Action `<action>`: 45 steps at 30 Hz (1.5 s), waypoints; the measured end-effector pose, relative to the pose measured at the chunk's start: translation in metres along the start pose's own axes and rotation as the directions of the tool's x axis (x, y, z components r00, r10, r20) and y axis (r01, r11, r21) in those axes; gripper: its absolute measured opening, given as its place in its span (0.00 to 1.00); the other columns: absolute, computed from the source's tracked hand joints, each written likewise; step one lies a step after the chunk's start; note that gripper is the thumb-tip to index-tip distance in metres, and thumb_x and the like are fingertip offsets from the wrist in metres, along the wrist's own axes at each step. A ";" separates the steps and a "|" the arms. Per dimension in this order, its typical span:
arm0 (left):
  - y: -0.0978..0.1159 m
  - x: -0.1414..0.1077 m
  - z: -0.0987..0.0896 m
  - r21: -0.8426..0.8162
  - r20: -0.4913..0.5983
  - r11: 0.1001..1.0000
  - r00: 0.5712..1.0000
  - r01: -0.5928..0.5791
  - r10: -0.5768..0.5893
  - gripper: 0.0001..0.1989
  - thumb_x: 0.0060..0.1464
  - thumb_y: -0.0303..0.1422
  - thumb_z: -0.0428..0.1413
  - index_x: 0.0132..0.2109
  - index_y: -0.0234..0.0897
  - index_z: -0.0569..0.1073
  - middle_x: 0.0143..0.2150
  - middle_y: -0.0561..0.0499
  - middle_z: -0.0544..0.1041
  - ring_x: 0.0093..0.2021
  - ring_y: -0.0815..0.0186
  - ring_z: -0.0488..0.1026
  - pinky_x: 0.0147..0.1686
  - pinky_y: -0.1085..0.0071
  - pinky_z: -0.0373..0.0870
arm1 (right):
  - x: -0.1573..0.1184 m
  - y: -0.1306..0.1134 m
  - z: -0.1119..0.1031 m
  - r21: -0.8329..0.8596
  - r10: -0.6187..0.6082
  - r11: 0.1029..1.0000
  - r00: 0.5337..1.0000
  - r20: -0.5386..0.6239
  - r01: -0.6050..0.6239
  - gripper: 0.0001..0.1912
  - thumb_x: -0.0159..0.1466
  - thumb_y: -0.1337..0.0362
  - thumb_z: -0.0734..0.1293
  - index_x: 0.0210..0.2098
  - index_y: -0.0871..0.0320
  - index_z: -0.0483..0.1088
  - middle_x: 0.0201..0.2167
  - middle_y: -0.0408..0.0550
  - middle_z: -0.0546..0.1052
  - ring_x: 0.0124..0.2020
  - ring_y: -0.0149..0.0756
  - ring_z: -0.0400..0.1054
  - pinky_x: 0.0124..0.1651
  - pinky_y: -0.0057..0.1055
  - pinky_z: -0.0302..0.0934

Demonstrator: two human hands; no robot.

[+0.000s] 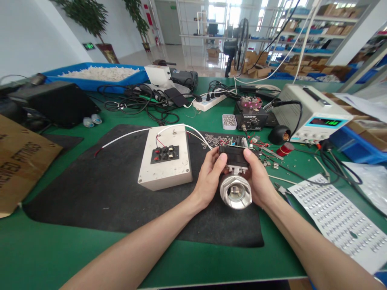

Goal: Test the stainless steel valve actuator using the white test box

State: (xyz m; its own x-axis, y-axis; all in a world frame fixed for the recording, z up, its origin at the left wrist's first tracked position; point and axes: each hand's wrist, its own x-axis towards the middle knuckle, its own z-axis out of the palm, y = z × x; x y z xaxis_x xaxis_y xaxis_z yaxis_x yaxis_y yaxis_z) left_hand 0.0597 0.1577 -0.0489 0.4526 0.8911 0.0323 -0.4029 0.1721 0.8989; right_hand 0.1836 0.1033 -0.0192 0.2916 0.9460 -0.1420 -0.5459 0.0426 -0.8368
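Between both hands is a motorized ball valve, with a black actuator housing on top and a shiny metal valve body below, its round bore facing me. My left hand grips the housing's left side, thumb along its front. On the other side, my right hand holds the housing with its thumb near the top edge; its other fingers are mostly hidden. Electronic parts show at the housing's top. A white cable runs from there toward a beige box with a black panel of spring terminals, left of my hands.
A black mat covers the green bench. Behind the valve lie scattered nuts and a soldering station. A power supply and a sheet of small parts are right. Tangled cables and a blue tray stand back left.
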 end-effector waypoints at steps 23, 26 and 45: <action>0.002 -0.002 -0.002 0.065 0.008 0.998 1.000 -0.027 0.026 0.30 0.67 0.51 0.60 0.68 0.42 0.67 0.59 0.45 0.78 0.46 0.60 0.79 0.49 0.62 0.76 | 0.000 0.000 -0.002 -0.014 -0.016 1.000 1.000 0.025 0.016 0.31 0.68 0.47 0.75 0.64 0.56 0.72 0.43 0.50 0.84 0.47 0.49 0.80 0.53 0.43 0.74; 0.002 -0.001 -0.002 0.054 0.009 0.998 1.000 -0.027 0.026 0.30 0.68 0.51 0.60 0.68 0.42 0.67 0.60 0.45 0.77 0.47 0.60 0.79 0.49 0.62 0.75 | 0.000 0.000 -0.002 -0.002 -0.012 1.000 1.000 0.021 0.012 0.31 0.67 0.47 0.75 0.64 0.57 0.73 0.43 0.50 0.84 0.47 0.50 0.80 0.53 0.43 0.74; 0.004 -0.006 0.000 0.062 0.013 0.996 0.998 -0.058 0.057 0.29 0.67 0.51 0.61 0.66 0.42 0.67 0.61 0.44 0.75 0.46 0.62 0.77 0.48 0.64 0.75 | -0.003 -0.004 0.000 0.028 0.048 0.998 0.999 0.017 -0.048 0.27 0.64 0.43 0.74 0.48 0.59 0.80 0.36 0.52 0.84 0.46 0.52 0.80 0.52 0.45 0.76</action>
State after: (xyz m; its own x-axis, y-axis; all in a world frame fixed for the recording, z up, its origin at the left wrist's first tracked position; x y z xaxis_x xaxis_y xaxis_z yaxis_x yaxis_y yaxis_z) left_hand 0.0554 0.1527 -0.0458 0.4393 0.8938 0.0898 -0.3785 0.0936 0.9208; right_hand 0.1850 0.1001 -0.0152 0.2515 0.9524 -0.1723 -0.5813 0.0063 -0.8137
